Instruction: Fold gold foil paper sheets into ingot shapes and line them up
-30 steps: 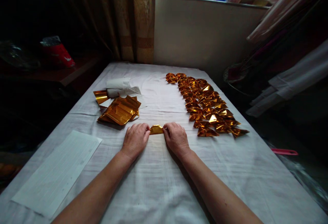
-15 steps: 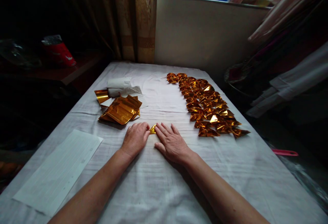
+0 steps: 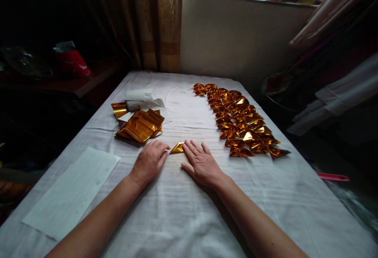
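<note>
A small folded piece of gold foil paper (image 3: 177, 148) lies flat on the white cloth, its pointed left end showing. My right hand (image 3: 201, 161) rests flat over the paper's right part, fingers stretched out, hiding that end. Just left of the pointed tip is my left hand (image 3: 150, 161), its fingers curled in and nothing visible in them. Beyond it lies a loose stack of flat gold foil sheets (image 3: 140, 126). Rows of folded gold foil ingots (image 3: 236, 118) stand on the right side of the table.
A white paper roll (image 3: 138, 94) sits behind the sheets. At left lies a pale sheet of paper (image 3: 72, 193) on the cloth-covered table (image 3: 183, 218). A pink handle (image 3: 333, 177) shows past the right edge, and a red container (image 3: 72, 61) stands at far left.
My left hand has drawn back left from the folded paper, uncovering its pointed end. My right hand stays flat on the paper. The whole view has shifted slightly.
</note>
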Demonstrator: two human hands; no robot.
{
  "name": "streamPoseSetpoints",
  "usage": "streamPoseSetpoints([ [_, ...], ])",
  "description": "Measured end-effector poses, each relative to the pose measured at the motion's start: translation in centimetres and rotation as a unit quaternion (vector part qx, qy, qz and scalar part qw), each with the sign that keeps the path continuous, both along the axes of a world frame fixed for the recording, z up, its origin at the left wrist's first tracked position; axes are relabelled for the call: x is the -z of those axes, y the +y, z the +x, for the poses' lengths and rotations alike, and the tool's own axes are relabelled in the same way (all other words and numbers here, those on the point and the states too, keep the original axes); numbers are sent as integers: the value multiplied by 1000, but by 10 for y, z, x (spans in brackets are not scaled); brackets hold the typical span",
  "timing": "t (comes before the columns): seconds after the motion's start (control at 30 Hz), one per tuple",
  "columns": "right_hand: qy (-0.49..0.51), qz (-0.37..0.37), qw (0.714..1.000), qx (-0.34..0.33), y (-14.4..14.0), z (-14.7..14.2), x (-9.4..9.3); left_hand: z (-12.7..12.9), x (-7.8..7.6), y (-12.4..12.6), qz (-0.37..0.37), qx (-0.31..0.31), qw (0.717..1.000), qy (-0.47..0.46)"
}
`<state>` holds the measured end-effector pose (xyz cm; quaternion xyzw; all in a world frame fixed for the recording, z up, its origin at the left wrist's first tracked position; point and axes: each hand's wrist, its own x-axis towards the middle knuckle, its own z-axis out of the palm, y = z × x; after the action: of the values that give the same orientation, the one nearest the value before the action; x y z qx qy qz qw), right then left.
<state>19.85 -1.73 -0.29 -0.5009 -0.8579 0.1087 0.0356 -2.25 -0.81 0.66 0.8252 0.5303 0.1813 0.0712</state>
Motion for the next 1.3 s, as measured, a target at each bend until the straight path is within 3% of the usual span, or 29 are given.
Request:
streamPoseSetpoints([
  [0.07, 3, 4, 1000, -1, 0, 0, 0, 13, 4, -6, 34, 58, 998, 9],
  [0.17, 9, 8, 1000, 3, -1, -1, 0, 26, 12, -10, 37, 84, 994, 56],
  [0.33, 4, 3, 1000, 16, -2, 2, 0, 23, 21, -9, -6, 87, 990, 109],
  [0.57, -19, -12, 999, 47, -9, 19, -1, 24, 15, -10, -73, 78, 988, 112],
  [0.8, 1, 33, 999, 25, -2, 6, -3, 27, 10, -11, -83, 75, 988, 109],
  [0.97, 14, 4, 1000, -9, 5, -1, 0, 27, 11, -11, -81, 77, 987, 116],
  [1.3, 9, 18, 1000, 7, 1, 4, 2, -3, 15, -22, -54, 70, 987, 135],
])
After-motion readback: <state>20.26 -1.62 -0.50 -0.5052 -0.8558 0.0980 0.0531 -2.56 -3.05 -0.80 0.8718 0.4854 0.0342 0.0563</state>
